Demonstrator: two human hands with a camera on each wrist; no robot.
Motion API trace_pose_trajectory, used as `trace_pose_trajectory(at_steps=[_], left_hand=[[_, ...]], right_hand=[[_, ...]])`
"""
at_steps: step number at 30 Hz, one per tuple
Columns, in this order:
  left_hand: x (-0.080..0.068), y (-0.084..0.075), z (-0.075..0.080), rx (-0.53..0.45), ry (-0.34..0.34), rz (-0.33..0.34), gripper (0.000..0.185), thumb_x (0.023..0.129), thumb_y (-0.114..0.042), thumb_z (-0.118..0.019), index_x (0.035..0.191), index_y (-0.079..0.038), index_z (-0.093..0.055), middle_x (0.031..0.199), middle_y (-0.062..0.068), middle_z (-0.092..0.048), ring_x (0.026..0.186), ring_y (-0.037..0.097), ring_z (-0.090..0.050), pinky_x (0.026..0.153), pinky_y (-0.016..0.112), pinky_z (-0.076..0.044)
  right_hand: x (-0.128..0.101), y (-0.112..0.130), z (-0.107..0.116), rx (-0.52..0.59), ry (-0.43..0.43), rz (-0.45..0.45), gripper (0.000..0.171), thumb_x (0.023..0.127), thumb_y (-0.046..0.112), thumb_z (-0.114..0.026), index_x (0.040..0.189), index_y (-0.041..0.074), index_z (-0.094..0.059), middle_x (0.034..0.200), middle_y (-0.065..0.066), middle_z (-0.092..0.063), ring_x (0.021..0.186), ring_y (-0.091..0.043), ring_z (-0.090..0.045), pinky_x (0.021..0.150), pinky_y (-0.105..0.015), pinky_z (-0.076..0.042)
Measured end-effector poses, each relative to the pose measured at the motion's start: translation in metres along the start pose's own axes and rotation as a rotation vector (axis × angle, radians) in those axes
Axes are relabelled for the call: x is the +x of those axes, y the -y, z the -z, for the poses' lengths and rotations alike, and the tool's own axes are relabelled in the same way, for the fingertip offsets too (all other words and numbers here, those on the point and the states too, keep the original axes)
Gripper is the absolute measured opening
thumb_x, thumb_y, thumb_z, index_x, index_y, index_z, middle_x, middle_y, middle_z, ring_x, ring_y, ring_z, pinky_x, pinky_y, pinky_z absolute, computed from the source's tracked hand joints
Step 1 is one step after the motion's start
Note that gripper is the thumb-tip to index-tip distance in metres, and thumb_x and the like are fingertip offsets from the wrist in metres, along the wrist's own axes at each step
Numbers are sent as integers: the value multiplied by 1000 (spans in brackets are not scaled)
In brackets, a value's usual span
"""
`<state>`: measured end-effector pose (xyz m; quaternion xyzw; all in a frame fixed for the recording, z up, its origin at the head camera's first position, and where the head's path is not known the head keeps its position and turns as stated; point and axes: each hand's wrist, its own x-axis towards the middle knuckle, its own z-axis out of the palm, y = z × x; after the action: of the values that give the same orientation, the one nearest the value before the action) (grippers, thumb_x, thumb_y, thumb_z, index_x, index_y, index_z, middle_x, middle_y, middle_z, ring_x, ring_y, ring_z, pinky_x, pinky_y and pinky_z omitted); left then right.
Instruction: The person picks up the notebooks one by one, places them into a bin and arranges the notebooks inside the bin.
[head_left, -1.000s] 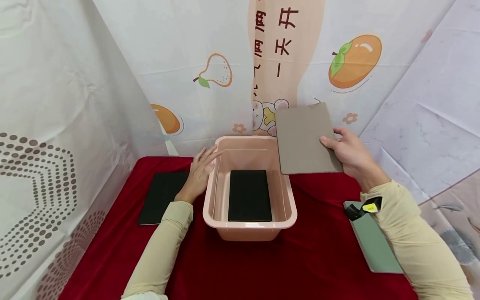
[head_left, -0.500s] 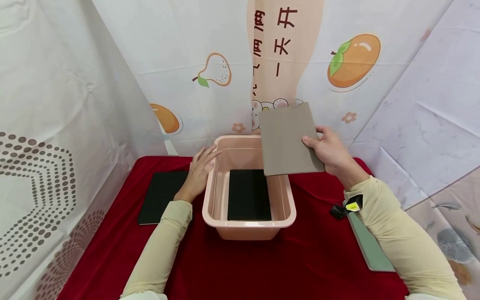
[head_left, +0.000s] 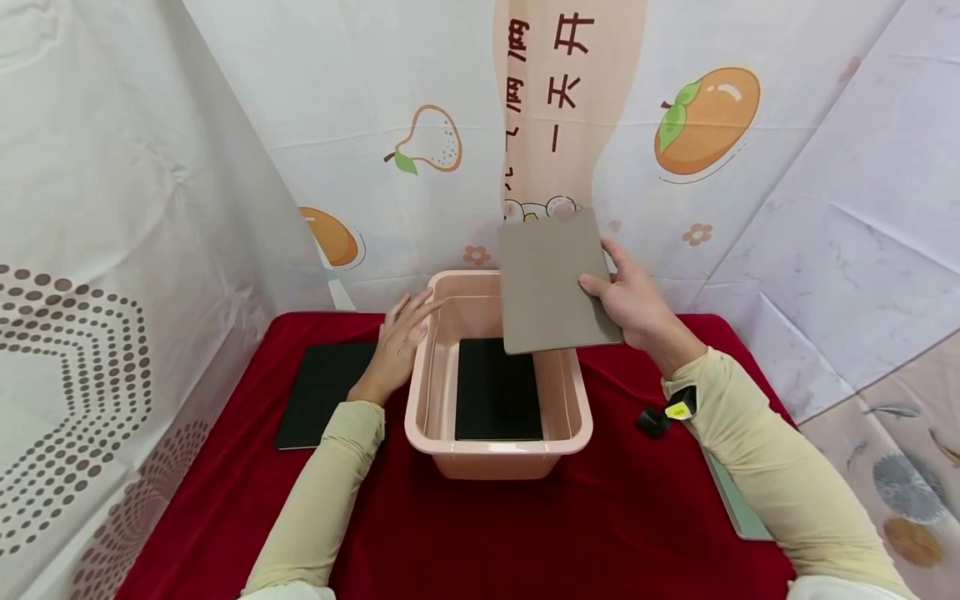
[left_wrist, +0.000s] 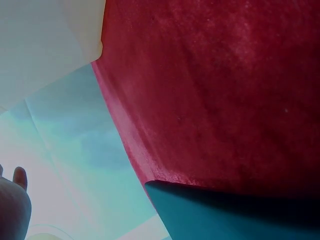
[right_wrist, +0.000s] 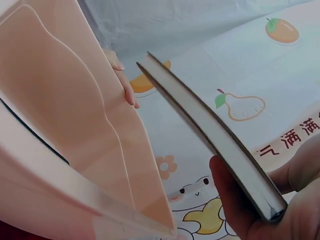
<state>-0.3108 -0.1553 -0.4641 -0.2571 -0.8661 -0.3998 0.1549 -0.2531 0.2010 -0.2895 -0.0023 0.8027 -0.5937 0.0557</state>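
Beige long sleeves; black wrist strap with a yellow tag.

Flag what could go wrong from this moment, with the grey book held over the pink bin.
1. The right hand pinches the grey book at one edge only, tilted above the pink bin; it could slip or pivot out.
2. The book overhangs the bin's right rim, so its corner may catch the wall on lowering.
3. The left hand only rests on the left rim; a knock could shift the bin on the red cloth.
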Motion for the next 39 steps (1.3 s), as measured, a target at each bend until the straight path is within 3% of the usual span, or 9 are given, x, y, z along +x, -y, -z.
trace_pose_trajectory(at_steps=[5,15,22,39], left_hand=[[0,-1,1,-8,-1,-2,46,111,-41,-30,152,-31,-48,169,-6,-28,158,35,-12,121,71,-6],[0,-1,1,5,-1,9,48,111,-45,-26,152,-33,-48,169,-13,-25,159,27,-10,123,66,-6],[0,-1,2,5,0,5,47,111,-43,-27,152,-35,-47,169,-11,-26,159,29,-11,123,67,-5],[0,1,0,-10,-8,-1,48,111,-43,-28,152,-29,-49,169,-7,-29,158,35,-13,122,68,-7]], right_hand=[[4,3,-9,7,0,-10,70,107,21,-51,165,28,-12,137,-24,-54,88,-11,-68,71,-33,-61],[12,7,-27,16,23,-11,74,105,15,-53,165,19,-9,145,-23,-54,95,-17,-71,74,-36,-63],[17,10,-37,-1,51,-13,75,103,10,-50,164,14,-6,141,-25,-51,101,-25,-68,74,-35,-63],[27,-1,-62,-26,152,10,77,93,0,-51,158,14,-14,142,-22,-42,112,-32,-56,77,-32,-55]])
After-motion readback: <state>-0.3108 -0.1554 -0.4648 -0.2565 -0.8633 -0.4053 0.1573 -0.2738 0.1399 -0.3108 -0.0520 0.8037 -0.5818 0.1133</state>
